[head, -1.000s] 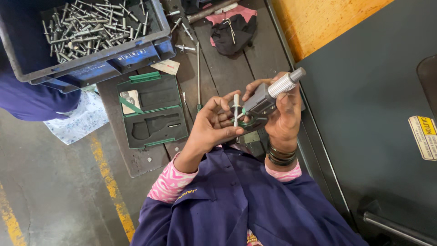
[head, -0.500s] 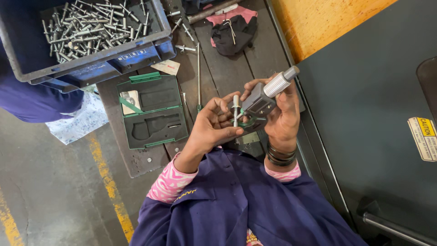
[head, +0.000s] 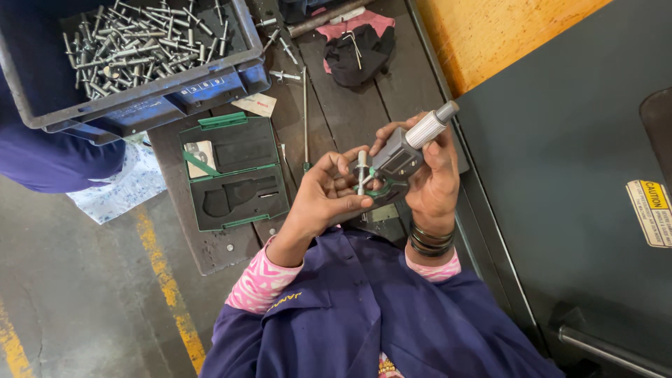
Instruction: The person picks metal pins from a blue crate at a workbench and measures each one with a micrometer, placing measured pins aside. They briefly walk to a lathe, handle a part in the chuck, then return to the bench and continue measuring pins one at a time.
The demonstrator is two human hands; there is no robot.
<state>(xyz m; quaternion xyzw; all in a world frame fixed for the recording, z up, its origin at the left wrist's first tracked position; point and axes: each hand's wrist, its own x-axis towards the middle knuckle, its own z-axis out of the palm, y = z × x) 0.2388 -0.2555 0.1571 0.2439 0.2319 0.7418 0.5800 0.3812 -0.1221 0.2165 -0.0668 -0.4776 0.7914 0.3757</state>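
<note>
Silver, short metal pin [head: 361, 170] pinched upright by left hand [head: 323, 194]; right hand [head: 432, 183] grips grey digital micrometer [head: 406, 150].

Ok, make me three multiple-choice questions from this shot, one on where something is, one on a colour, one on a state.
1. Where is the bin of metal pins?
A. upper left on the bench
B. on the floor
C. on the person's lap

2. What colour are the clasps on the case?
A. red
B. green
C. yellow

3. How does the case lie?
A. shut
B. open with the tool in it
C. open, its moulded slot bare

Answers:
1 A, it sits at the bench's upper left.
2 B, green clasps show on its edges.
3 C, the slot is bare; the right hand holds the micrometer and the left hand a pin.
</note>
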